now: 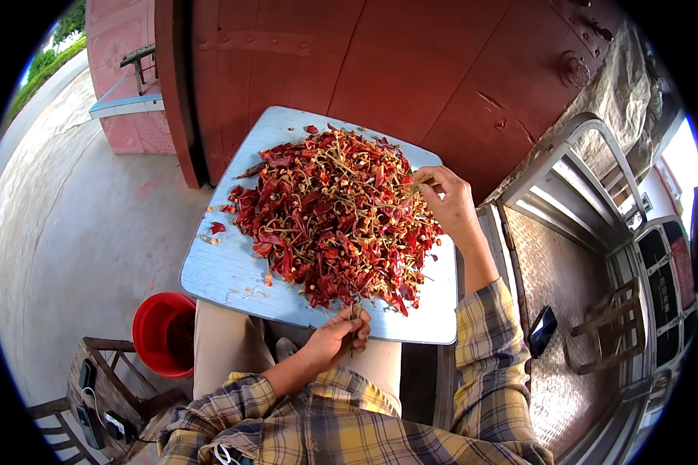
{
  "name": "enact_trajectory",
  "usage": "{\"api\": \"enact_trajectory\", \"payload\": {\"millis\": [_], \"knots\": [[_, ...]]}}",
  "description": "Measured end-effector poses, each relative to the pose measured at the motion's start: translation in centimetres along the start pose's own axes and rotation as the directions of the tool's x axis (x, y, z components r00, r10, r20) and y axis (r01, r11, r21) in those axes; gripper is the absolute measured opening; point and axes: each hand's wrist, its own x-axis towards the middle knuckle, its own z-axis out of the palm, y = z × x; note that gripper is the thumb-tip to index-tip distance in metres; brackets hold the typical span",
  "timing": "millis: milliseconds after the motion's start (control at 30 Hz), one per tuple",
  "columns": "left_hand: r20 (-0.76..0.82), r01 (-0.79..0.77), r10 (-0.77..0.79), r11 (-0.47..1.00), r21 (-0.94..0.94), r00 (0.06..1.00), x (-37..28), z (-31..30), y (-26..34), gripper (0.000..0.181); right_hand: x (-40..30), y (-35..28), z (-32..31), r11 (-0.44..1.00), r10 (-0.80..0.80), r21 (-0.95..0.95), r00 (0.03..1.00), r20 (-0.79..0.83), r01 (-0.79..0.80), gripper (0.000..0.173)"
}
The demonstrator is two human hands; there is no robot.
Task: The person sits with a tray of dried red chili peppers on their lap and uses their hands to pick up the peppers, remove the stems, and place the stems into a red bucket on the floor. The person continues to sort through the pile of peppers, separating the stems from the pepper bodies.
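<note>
A heap of dried red chili pieces, stems and seeds (337, 221) covers much of a light-blue board tabletop (227, 279) in front of me. My left hand (340, 337) is at the board's near edge, its fingers closed on a small bunch of dried chili stems (355, 317). At the heap's right side, my right hand (448, 200) pinches thin dried stems (410, 185) between thumb and fingers. A few loose chili scraps (217, 228) lie on the board left of the heap.
Beyond the board stands a red door (407, 70). On the floor at left is a red bucket (163, 334) with dark contents, near a wooden stool (102, 372) bearing devices. A metal cargo bed (558, 261) at right holds a phone (542, 331) and a wooden chair (613, 325).
</note>
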Motion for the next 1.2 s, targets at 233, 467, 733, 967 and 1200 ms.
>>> {"api": "enact_trajectory", "payload": {"millis": [233,467,733,967,1200], "knots": [[-0.009,-0.005,0.005,1.000,0.018,1.000,0.2,0.0,0.2,0.010,-1.2,1.5,-1.5,0.977,0.163,0.147,0.985,-0.049,-0.154,0.014],[-0.021,-0.043,0.043,0.999,0.007,0.999,-0.2,0.5,0.9,0.008,-5.3,-1.7,-3.2,0.896,0.310,0.196,0.876,0.369,-0.399,0.011],[-0.055,-0.096,0.095,0.995,-0.007,0.994,0.1,1.5,0.3,0.019,-11.9,-4.7,1.2,0.770,0.177,0.311,0.655,0.734,-0.557,0.013],[0.005,-0.084,0.084,0.996,0.020,0.996,0.1,0.0,0.6,0.036,-12.7,-5.6,5.9,0.699,0.140,0.379,0.636,0.759,-0.606,0.019],[-0.099,-0.025,0.029,0.998,0.049,0.995,0.1,0.7,1.0,0.040,-13.8,-4.4,7.7,0.691,0.239,0.418,0.732,0.638,-0.590,0.020]]}}
